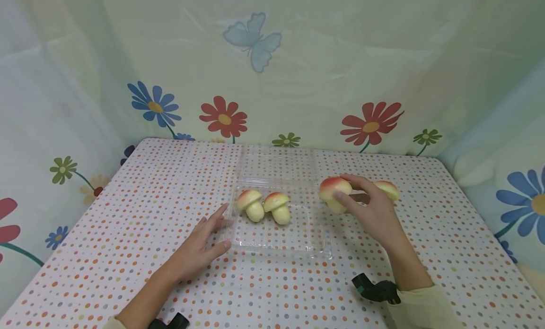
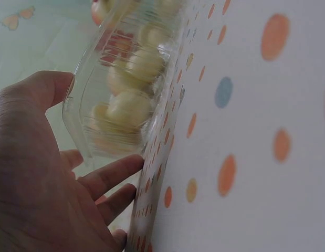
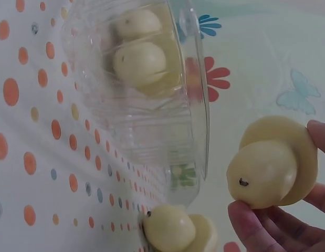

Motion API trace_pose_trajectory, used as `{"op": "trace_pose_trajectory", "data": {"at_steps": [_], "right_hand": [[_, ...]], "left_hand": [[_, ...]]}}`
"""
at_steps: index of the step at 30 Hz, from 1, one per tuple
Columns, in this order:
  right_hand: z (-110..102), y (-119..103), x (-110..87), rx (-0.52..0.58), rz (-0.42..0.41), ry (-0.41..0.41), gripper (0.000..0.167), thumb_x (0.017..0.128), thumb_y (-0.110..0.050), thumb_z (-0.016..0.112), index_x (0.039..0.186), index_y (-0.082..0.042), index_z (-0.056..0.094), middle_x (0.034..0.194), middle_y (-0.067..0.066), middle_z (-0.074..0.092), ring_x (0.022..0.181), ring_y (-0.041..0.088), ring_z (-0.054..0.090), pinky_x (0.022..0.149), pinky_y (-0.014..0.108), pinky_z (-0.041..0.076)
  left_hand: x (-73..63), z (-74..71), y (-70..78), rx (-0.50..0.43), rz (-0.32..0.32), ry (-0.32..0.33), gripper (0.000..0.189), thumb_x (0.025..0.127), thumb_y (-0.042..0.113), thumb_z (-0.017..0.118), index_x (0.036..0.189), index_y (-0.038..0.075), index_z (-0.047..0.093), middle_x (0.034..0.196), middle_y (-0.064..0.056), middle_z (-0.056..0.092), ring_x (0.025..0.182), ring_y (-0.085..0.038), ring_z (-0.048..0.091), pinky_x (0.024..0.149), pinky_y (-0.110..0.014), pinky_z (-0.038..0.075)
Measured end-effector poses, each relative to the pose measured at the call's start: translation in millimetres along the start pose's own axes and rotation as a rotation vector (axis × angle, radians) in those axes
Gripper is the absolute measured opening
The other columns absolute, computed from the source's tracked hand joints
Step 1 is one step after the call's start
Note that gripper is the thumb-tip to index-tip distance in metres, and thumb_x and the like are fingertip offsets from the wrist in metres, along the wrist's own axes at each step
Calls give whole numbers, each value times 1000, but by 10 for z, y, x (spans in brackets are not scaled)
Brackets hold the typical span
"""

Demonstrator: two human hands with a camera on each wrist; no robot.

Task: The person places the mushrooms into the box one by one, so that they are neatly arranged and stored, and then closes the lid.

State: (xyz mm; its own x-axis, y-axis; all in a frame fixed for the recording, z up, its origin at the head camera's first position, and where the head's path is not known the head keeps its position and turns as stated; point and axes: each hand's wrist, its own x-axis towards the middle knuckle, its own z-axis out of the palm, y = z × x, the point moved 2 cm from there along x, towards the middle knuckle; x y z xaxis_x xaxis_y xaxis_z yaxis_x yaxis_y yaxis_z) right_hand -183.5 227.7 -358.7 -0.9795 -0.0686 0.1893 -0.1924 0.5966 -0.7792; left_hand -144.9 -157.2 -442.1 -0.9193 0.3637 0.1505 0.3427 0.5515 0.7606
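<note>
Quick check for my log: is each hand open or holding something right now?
Left hand: open, at the clear container's edge.
Right hand: holding a red-topped mushroom.

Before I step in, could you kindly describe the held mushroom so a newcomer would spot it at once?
Find the clear plastic box on the dotted tablecloth. By its right side, the right hand holds a red-topped yellowish mushroom. Unlike its boxed neighbours, it alone is gripped.

I can't read any text, label, brand, number or sign: nothing legible on the mushroom (image 1: pixel 334 187) in my right fingers (image 1: pixel 365 185), the clear box (image 1: pixel 304 229), the dotted table (image 1: pixel 170 201) or the flowered curtain (image 1: pixel 306 83) behind.
</note>
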Motion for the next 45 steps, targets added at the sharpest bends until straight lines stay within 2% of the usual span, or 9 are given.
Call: {"op": "trace_pose_trajectory", "data": {"at_steps": [9,19,29,37,45], "right_hand": [[51,-62,23,14,8,-3,58,100,-38,69,150,-13,53,138,15,61,111,34,68,73,22,59],[154,-164,66,18,8,-8,59,99,-41,69,149,-13,55,141,15,60,112,35,68,74,28,60],[267,-223,103,-27,-30,5,59,98,-41,71,146,-11,57,143,16,61,111,38,69,77,36,61],[362,-239,112,-71,-62,7,58,97,-40,72,144,-9,58,140,16,63,108,37,71,77,41,62],[448,-262,88,-81,-139,47,54,95,-31,76,140,-4,61,133,19,64,102,38,72,81,49,64]], "left_hand": [[15,-3,9,0,-10,-6,80,101,29,61,167,21,18,146,-14,61,141,-37,53,128,-66,0],[16,10,-8,-6,-8,-8,81,101,28,63,167,25,16,146,-14,61,141,-37,53,128,-66,1],[21,7,-2,-6,0,0,80,101,28,62,167,17,18,145,-14,62,142,-38,52,127,-67,1],[19,8,-3,-16,0,-3,80,101,28,61,167,18,19,145,-15,62,142,-37,53,127,-67,0],[13,4,-4,-11,4,0,80,100,27,61,167,17,19,145,-15,62,141,-38,52,127,-67,0]]}}
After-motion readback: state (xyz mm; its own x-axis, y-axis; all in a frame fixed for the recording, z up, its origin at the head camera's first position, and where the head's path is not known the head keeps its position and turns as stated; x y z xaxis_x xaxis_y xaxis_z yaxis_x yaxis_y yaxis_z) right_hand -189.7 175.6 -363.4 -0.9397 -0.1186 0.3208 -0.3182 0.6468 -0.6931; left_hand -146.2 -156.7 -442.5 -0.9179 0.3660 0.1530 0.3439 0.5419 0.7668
